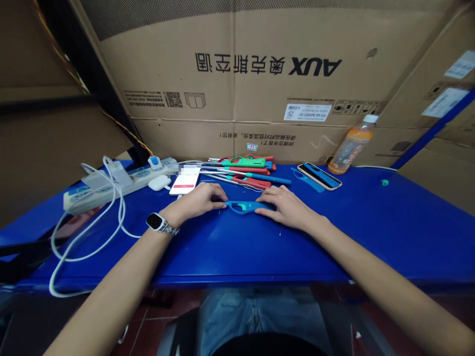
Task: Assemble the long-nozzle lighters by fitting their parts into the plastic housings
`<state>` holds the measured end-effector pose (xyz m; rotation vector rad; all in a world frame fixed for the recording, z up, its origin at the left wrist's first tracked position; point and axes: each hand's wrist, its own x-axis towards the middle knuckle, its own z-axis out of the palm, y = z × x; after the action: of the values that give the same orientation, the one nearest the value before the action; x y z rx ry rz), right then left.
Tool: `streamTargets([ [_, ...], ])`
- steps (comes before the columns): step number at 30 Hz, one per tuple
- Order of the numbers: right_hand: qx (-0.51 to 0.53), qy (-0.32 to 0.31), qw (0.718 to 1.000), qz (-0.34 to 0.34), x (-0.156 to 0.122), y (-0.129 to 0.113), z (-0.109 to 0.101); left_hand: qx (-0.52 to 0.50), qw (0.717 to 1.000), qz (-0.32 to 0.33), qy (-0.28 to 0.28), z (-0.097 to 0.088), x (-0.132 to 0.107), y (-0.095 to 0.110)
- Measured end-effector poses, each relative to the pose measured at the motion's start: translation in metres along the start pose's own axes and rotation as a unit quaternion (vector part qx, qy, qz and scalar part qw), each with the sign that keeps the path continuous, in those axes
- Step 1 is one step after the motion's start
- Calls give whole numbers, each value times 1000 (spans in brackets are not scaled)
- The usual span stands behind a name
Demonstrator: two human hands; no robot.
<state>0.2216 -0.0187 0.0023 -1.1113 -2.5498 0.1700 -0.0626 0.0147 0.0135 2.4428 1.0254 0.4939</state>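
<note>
A blue long-neck lighter body (244, 207) with a green trigger lies level just above or on the blue table, between my two hands. My left hand (203, 199) pinches its front end with thumb and fingertips. At its rear handle, my right hand (284, 204) is closed, fingers on top and thumb on the near side. Beyond them is a pile of long-neck lighters with metal tubes, among them a green one (247, 162) and a red one (256, 182). To the right of the pile lies a flat blue handle shell (308, 180).
A lit phone (184, 181) and a white earbud case (159, 183) lie left of the pile. Further left are a power strip (143, 184) and looped white cables (120, 212). A phone-shaped case (319, 176) and an orange drink bottle (351, 148) stand right, before a cardboard wall (222, 99).
</note>
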Motion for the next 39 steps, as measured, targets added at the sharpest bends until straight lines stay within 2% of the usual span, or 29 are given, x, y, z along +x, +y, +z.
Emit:
streamTargets([
  [15,43,-40,997,47,8,1,-2,51,999,5,-15,4,2,-3],
  [22,94,-4,993,66,3,-2,3,-35,999,-30,4,2,-2,5],
  [26,121,14,990,67,1,-6,4,-37,998,-12,59,-2,-3,12],
  [30,89,17,995,49,2,-12,3,-37,995,28,84,-3,-2,13],
  [35,27,20,999,5,0,-18,2,24,991,93,96,-6,-2,11],
  [37,8,27,1000,10,0,-20,1,58,987,105,104,-6,-1,11],
  [39,4,38,999,30,0,-22,2,98,979,118,138,-5,-1,14],
])
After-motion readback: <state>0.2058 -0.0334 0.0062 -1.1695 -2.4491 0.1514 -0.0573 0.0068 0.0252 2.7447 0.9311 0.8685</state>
